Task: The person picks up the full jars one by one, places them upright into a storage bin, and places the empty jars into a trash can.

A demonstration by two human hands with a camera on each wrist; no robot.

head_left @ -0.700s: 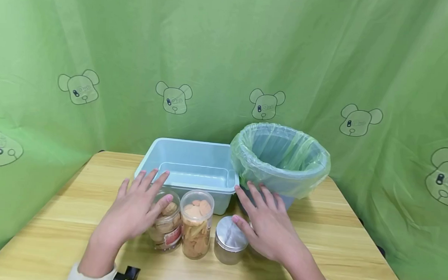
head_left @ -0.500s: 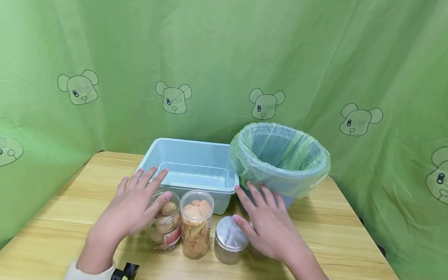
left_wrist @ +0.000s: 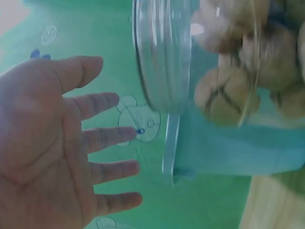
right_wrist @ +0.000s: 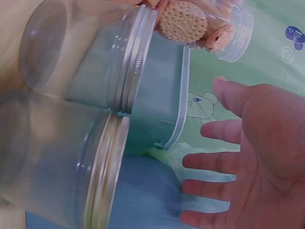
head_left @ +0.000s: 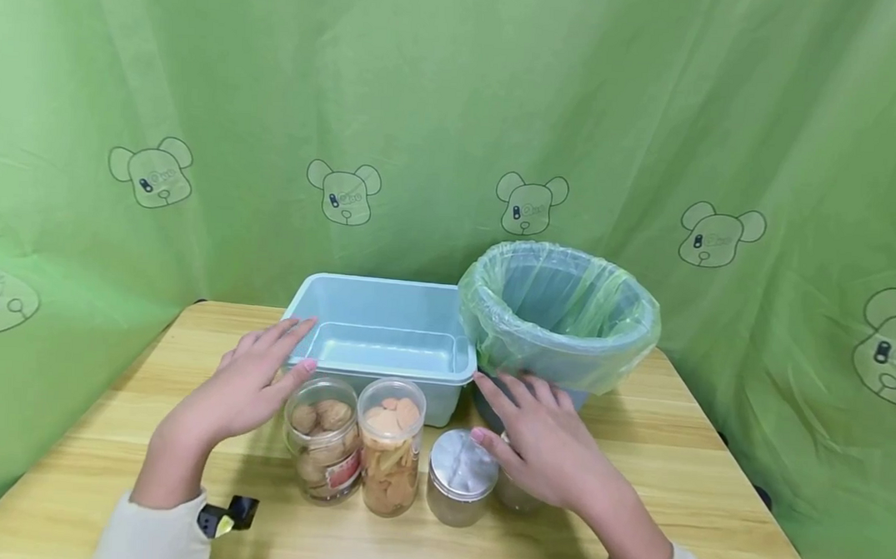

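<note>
My left hand [head_left: 240, 395], fingers spread and straight, hovers to the left of a clear jar of walnuts [head_left: 323, 453], apart from it in the left wrist view. Right of that stands a tall clear jar of round biscuits [head_left: 391, 460]. Then comes a clear jar with a silver lid [head_left: 462, 476], seemingly with nothing inside. My right hand [head_left: 549, 451] hangs with extended fingers above a second lidded jar [head_left: 517, 493], which it partly hides. In the right wrist view both lidded jars [right_wrist: 90, 52] stand side by side, and the hand [right_wrist: 267, 157] holds nothing.
Behind the jars sits a light blue tub [head_left: 395, 290]. A blue bin [head_left: 565, 343] lined with a green plastic bag [head_left: 483, 339] stands to its right. Everything rests on a wooden table [head_left: 136, 383], with a green bear-print curtain [head_left: 441, 104] around it.
My left hand has moved left and back off the walnut jar, uncovering its top. The right hand has shifted slightly right, showing more of the second lidded jar.
</note>
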